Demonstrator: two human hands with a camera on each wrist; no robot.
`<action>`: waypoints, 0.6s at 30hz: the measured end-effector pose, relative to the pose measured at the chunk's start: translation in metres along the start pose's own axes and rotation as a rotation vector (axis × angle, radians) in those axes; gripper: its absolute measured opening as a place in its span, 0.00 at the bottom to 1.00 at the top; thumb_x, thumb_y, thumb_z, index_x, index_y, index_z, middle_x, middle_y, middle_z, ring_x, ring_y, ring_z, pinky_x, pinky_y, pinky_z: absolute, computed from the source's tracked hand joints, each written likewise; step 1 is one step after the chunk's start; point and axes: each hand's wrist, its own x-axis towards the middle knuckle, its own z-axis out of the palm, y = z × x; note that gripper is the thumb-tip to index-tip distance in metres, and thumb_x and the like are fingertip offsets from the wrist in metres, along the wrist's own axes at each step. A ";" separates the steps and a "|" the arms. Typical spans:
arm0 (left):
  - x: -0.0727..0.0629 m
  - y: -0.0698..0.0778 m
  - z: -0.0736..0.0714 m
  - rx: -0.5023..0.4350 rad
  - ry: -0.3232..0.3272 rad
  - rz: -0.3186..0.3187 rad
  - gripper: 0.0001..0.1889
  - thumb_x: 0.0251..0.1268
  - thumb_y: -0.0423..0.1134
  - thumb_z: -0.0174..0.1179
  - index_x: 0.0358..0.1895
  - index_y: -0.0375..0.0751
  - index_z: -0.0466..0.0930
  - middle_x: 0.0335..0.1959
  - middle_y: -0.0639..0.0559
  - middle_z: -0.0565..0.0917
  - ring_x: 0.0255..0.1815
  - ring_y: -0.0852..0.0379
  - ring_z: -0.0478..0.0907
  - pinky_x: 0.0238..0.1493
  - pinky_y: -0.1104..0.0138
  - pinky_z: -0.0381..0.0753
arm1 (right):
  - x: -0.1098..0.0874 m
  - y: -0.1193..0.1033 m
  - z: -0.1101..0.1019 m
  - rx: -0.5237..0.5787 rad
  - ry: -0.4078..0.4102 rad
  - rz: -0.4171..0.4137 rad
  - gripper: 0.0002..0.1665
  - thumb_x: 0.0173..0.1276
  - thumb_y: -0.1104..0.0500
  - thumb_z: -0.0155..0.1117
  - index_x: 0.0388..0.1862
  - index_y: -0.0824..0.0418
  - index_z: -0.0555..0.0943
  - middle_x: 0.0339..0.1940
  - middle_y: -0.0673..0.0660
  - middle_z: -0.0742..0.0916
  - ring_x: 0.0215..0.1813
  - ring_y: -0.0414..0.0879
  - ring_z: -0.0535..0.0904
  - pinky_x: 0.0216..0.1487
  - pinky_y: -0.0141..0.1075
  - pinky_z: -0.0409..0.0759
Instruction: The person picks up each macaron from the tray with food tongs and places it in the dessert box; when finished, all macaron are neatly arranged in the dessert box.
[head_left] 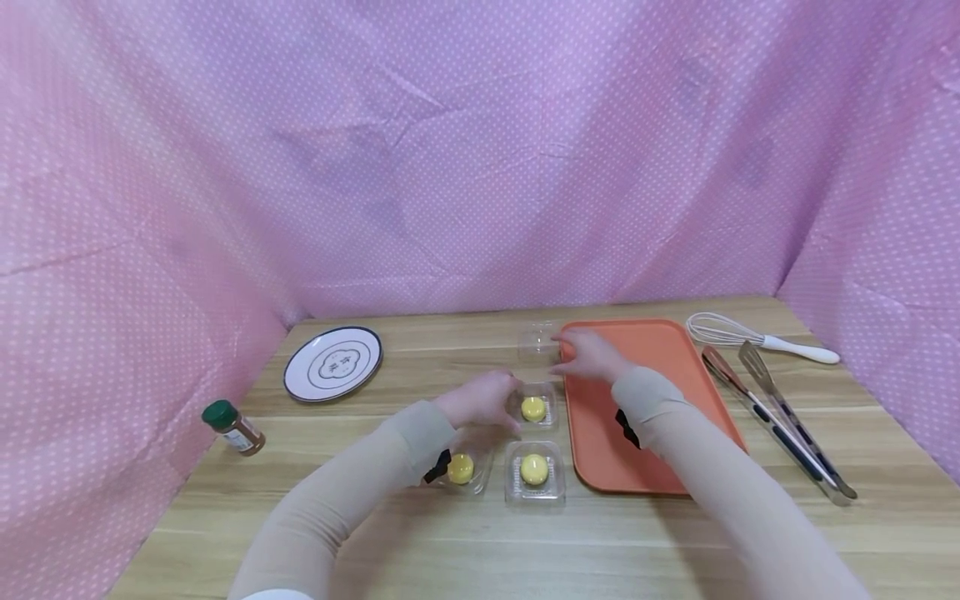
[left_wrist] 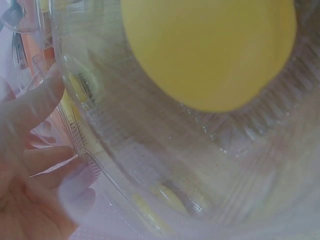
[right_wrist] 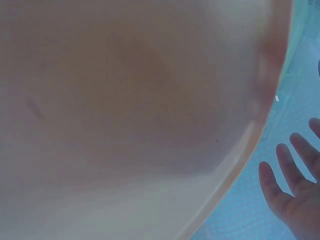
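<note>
My left hand (head_left: 480, 400) reaches to the left side of a clear plastic box (head_left: 553, 417) holding a glossy yellow round piece (head_left: 534, 408). Its fingers and thumb are spread at that edge. Under the left wrist lies another clear box (head_left: 483, 471) with a yellow piece (head_left: 461, 468), which fills much of the left wrist view. A third clear box (head_left: 534, 497) with a yellow piece (head_left: 534, 469) sits nearer me. Over the far left part of the orange tray (head_left: 637, 454), my right hand (head_left: 590, 357) extends its fingers toward a clear plastic container (head_left: 536, 340) at the back.
A white plate (head_left: 341, 364) with a dark rim lies back left, and a green-capped bottle (head_left: 234, 427) lies tilted at far left. Right of the tray are a whisk (head_left: 742, 335) and metal tongs (head_left: 780, 425). Pink dotted cloth (head_left: 480, 167) surrounds the table.
</note>
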 end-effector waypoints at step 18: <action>-0.003 0.002 -0.001 0.005 0.009 0.007 0.32 0.45 0.44 0.74 0.56 0.35 0.75 0.44 0.48 0.80 0.42 0.56 0.77 0.48 0.68 0.79 | 0.018 -0.001 0.014 -0.031 -0.052 -0.025 0.35 0.57 0.56 0.71 0.60 0.70 0.72 0.56 0.67 0.81 0.57 0.60 0.76 0.62 0.51 0.74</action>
